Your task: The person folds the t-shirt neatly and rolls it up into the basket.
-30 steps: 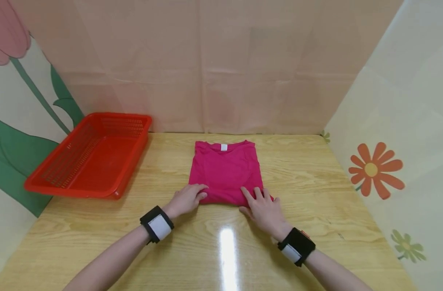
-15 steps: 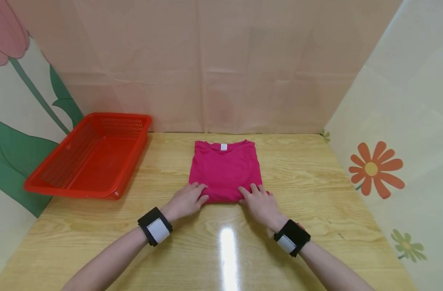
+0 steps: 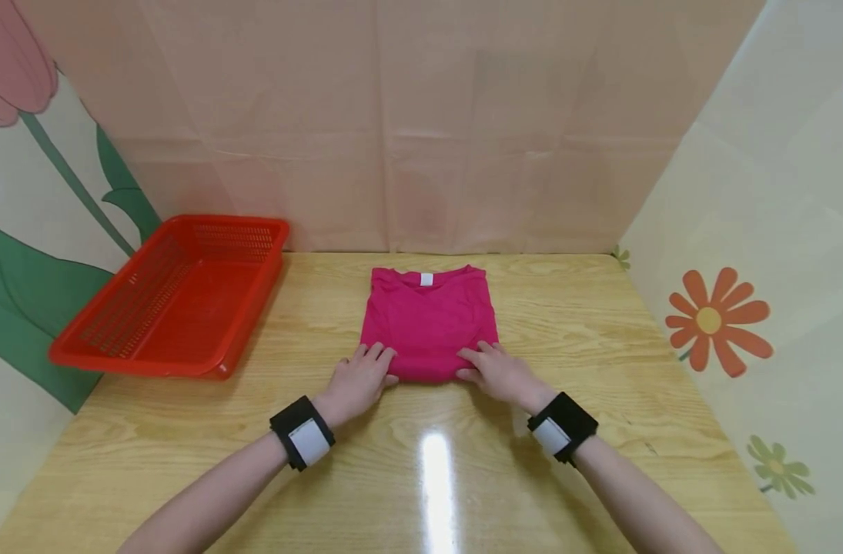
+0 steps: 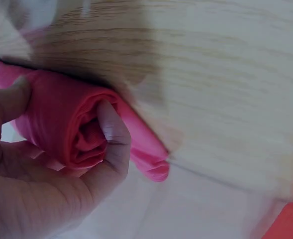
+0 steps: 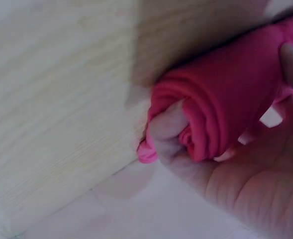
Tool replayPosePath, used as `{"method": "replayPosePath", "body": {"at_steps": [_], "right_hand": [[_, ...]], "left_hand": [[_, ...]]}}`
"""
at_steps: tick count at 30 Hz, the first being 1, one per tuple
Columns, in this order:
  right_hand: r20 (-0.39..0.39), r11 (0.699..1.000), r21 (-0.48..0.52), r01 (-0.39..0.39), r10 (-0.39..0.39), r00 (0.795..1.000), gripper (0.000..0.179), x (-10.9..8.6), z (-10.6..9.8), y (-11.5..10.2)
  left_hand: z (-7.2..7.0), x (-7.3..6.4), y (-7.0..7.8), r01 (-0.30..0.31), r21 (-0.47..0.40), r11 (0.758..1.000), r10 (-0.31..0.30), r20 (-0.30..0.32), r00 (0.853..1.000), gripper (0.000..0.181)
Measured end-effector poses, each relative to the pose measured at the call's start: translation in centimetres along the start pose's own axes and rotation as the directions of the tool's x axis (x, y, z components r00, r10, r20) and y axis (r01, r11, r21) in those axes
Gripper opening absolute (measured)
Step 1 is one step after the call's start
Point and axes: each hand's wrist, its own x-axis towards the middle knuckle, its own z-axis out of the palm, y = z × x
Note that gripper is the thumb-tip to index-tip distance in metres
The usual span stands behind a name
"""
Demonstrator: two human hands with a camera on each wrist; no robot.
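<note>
A bright pink shirt (image 3: 428, 315) lies on the table, its neckline with a white label at the far side. The near end is wound into a thick roll (image 4: 51, 107). My left hand (image 3: 355, 385) grips the left end of that roll, thumb on its near side and one finger bent into the spiral of layers. At the opposite end my right hand (image 3: 500, 375) holds the roll the same way; in the right wrist view a fingertip (image 5: 171, 122) is tucked among the layers. Black bands with white patches circle both wrists.
A red plastic basket (image 3: 192, 308) with slotted walls stands at the back left of the wooden table (image 3: 567, 323). A pinkish covering (image 3: 421, 138) hangs behind the table, and flower-printed sheets (image 3: 761, 254) flank it.
Both hands have moved slightly forward with the roll. The right hand has closed in around its end, and the corner of cloth that stuck out there is no longer visible.
</note>
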Motion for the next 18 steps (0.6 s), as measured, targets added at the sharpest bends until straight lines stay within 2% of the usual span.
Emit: {"method": "replayPosePath", "body": {"at_steps": [4,6,12,18], "right_hand": [[0.028,0.993,0.077,0.091,-0.093,0.995,0.037,0.7,-0.5,1.0],[0.049,0.989,0.099,0.11,-0.115,0.992,0.036,1.0,-0.6,1.4],[0.108,0.995,0.101,0.02,-0.031,0.994,0.04,1.2,-0.6,1.5],[0.111,0.995,0.085,-0.049,0.039,0.993,0.035,1.1,-0.6,1.0]], "left_hand": [[-0.4,0.5,-0.6,0.012,-0.077,0.997,-0.007,0.063,0.998,0.035],[-0.6,0.6,-0.7,0.016,-0.102,0.995,-0.007,0.091,0.996,0.035],[-1.1,0.7,-0.5,0.053,-0.127,0.99,-0.034,0.152,0.988,0.025],[-1.2,0.6,-0.2,0.07,-0.092,0.993,-0.055,0.155,0.986,0.025]]}}
